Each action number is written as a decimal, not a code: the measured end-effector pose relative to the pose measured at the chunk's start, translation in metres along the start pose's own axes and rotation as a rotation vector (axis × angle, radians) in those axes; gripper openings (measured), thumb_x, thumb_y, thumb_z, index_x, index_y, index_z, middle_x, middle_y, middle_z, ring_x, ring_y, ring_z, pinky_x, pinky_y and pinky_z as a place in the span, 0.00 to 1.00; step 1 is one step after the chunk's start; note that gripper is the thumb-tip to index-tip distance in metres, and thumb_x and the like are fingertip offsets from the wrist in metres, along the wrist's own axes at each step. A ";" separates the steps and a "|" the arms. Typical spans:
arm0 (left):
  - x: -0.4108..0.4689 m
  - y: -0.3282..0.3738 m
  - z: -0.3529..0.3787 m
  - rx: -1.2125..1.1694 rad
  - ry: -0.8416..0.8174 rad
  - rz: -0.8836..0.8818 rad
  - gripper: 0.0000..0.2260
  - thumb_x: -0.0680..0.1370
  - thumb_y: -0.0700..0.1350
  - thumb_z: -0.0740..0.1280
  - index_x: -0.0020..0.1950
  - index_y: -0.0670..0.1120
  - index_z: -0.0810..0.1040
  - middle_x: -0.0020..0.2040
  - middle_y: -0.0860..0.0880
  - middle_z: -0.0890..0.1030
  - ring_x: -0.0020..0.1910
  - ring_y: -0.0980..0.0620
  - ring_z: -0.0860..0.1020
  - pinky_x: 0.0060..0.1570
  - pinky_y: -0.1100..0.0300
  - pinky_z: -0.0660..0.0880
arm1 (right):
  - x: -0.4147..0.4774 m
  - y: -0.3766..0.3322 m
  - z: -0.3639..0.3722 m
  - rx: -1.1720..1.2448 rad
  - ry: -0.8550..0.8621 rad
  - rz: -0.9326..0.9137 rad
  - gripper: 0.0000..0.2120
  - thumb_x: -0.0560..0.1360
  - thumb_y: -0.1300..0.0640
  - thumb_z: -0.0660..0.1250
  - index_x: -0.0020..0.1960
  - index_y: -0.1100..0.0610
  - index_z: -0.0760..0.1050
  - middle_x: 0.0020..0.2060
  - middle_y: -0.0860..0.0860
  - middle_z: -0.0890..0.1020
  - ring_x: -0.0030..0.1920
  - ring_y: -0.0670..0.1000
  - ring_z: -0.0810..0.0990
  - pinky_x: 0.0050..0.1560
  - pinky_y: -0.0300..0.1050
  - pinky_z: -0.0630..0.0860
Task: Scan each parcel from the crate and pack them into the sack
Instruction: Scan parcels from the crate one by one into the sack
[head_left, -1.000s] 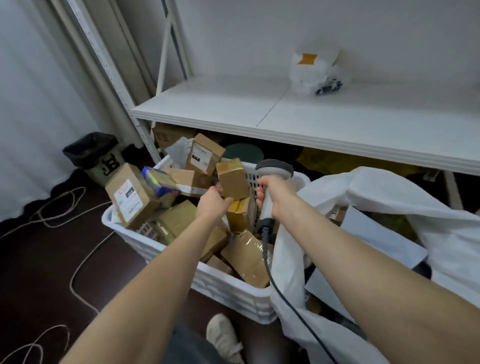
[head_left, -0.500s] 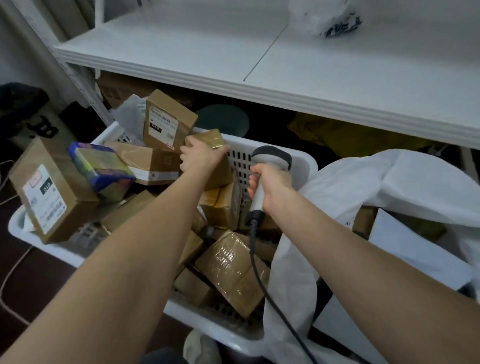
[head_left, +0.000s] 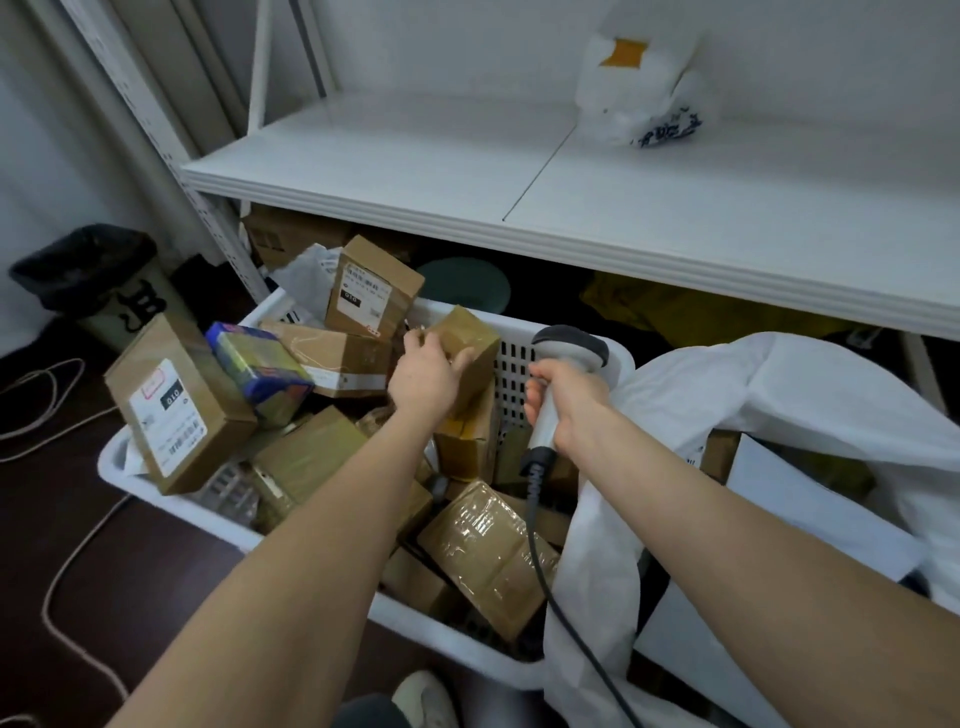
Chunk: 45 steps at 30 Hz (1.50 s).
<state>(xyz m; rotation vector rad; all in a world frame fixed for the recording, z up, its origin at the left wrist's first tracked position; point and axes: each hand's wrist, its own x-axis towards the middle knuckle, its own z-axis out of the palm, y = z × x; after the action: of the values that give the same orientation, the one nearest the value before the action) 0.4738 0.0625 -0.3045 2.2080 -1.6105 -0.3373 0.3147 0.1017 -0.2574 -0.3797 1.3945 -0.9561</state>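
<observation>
From the head camera: our left hand (head_left: 428, 376) grips a small taped parcel (head_left: 470, 338), and our right hand (head_left: 569, 402) is curled round the scanner (head_left: 569, 345) handle.
The parcel sits just beyond our left knuckles, over the far side of the crate (head_left: 171, 506) and just left of the scanner head. The white sack (head_left: 779, 395) lies right of both grips.

My left hand (head_left: 426, 376) grips a small, tape-wrapped brown parcel (head_left: 470, 338), tilted, over the far end of the white slatted crate (head_left: 511, 384). The crate is heaped with brown cardboard parcels (head_left: 176, 410) at all angles, some showing white labels. My right hand (head_left: 571, 402) holds the grey scanner (head_left: 569, 345) just beside the lifted parcel. The white sack (head_left: 779, 395) slumps open against the crate's right side.
</observation>
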 end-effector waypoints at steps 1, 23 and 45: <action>0.003 0.001 -0.001 0.011 0.022 0.003 0.24 0.77 0.60 0.63 0.66 0.45 0.71 0.70 0.45 0.65 0.59 0.41 0.75 0.51 0.46 0.77 | 0.003 0.000 0.001 -0.007 0.005 -0.002 0.03 0.75 0.61 0.69 0.45 0.61 0.77 0.30 0.52 0.79 0.28 0.47 0.76 0.33 0.41 0.77; -0.013 -0.042 0.030 -0.873 -0.463 -0.510 0.21 0.82 0.54 0.57 0.72 0.47 0.68 0.65 0.45 0.74 0.65 0.43 0.71 0.65 0.47 0.68 | 0.061 0.032 0.018 -0.099 -0.070 0.111 0.26 0.67 0.50 0.77 0.61 0.56 0.74 0.50 0.58 0.83 0.48 0.60 0.83 0.51 0.59 0.80; -0.177 0.059 -0.135 -1.020 -0.653 -0.079 0.14 0.78 0.45 0.65 0.64 0.49 0.74 0.51 0.47 0.81 0.49 0.49 0.80 0.55 0.51 0.75 | -0.159 -0.002 -0.106 -0.155 0.062 -0.427 0.10 0.68 0.65 0.74 0.47 0.61 0.76 0.46 0.61 0.84 0.45 0.54 0.82 0.44 0.45 0.77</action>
<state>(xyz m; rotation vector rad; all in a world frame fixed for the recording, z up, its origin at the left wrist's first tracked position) 0.4237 0.2377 -0.1631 1.3920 -1.1467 -1.6086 0.2317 0.2509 -0.1725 -0.7929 1.4785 -1.2149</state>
